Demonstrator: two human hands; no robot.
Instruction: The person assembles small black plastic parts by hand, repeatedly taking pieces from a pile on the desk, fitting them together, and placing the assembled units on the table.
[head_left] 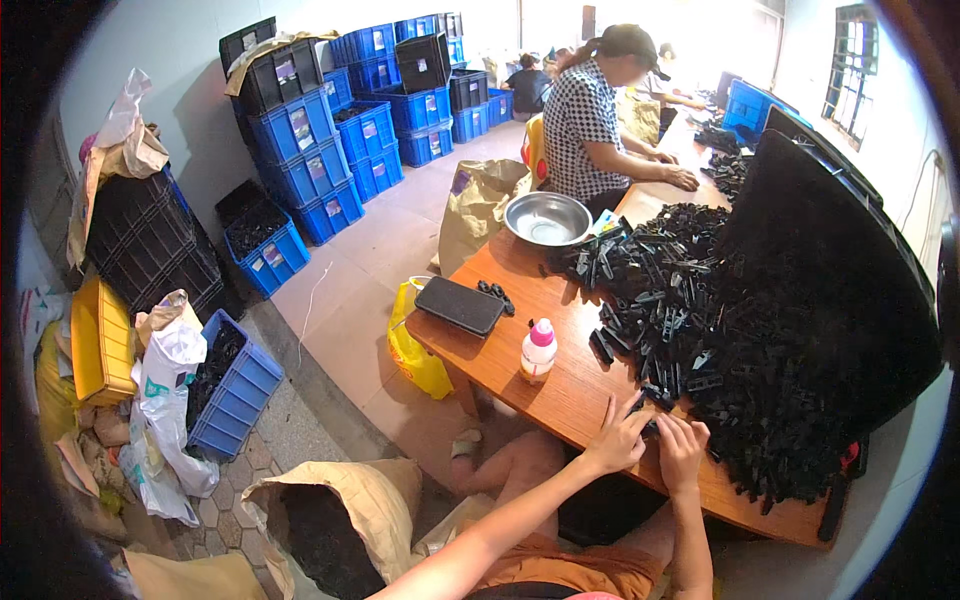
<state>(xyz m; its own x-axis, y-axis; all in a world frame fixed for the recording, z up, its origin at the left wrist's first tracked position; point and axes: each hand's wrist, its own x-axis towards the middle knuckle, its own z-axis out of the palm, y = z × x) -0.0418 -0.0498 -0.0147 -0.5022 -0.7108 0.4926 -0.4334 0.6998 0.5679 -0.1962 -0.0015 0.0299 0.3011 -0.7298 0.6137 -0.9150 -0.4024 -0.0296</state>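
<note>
both hands on a small black plastic part (648,428) at the near table (560,390) edge
we see l hand (620,438) & r hand (682,450) fingers pinched shut on it, beside the big black parts pile (740,350); risk imo: pile slides onto hands, or part drops off edge

Bare forearms, orange clothing
Sleeveless to the hands (650,445), no gloves, rings or watch visible; orange garment across lap
</note>
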